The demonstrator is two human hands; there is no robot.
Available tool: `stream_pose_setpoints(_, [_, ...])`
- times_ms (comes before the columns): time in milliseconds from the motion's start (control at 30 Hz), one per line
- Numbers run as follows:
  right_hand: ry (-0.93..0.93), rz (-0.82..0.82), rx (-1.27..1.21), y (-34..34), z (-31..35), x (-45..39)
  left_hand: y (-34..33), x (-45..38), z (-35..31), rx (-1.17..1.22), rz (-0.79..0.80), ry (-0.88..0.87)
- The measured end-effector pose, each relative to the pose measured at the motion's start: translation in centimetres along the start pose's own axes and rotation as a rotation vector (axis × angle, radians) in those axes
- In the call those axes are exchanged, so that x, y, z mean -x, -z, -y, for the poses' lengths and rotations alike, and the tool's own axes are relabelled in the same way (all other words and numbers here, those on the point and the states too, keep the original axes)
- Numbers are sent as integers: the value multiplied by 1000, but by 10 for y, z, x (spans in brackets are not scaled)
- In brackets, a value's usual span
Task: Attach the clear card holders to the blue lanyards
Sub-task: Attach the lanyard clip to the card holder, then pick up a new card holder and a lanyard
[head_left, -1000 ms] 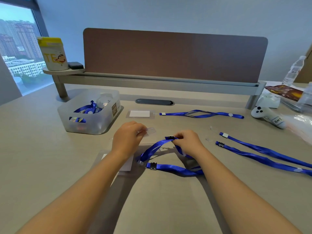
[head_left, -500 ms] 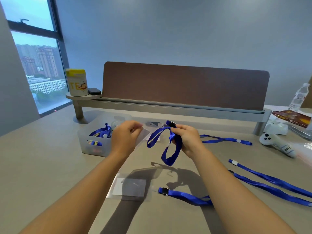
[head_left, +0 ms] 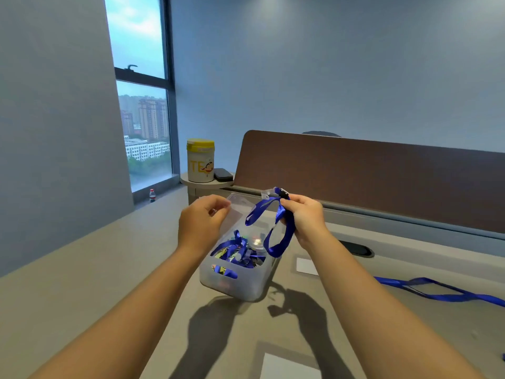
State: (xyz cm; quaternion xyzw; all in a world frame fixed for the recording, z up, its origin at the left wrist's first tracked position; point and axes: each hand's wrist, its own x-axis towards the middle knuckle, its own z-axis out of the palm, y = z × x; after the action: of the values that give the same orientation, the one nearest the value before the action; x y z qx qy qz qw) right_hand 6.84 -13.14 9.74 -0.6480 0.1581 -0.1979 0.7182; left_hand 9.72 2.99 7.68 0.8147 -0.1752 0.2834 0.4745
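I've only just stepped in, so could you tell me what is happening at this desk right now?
A person is putting badge lanyards together. Their right hand grips a blue lanyard near its clip, held up in the air so its loop hangs above a clear plastic bin of more blue pieces. The left hand is raised beside it with fingers curled; whether it pinches anything is hard to tell. A small clear tab shows at the clip. Another lanyard and a card holder lie on the desk.
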Motion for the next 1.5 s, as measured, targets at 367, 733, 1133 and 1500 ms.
stream_pose_setpoints(367, [26,126,557,-34,-67,-48,-14,-19,41,-23,-10,27])
stream_pose_setpoints(733, [103,53,544,73,-30,40,-32,47,-31,161,109,-88])
stream_pose_setpoints(1133, [-55,-335,676,286,-49,162,-125,177,-135,249,397,-229])
stream_pose_setpoints(1500, [-183,-333,785,338,-100,121,-203,192,-163,240,456,-241])
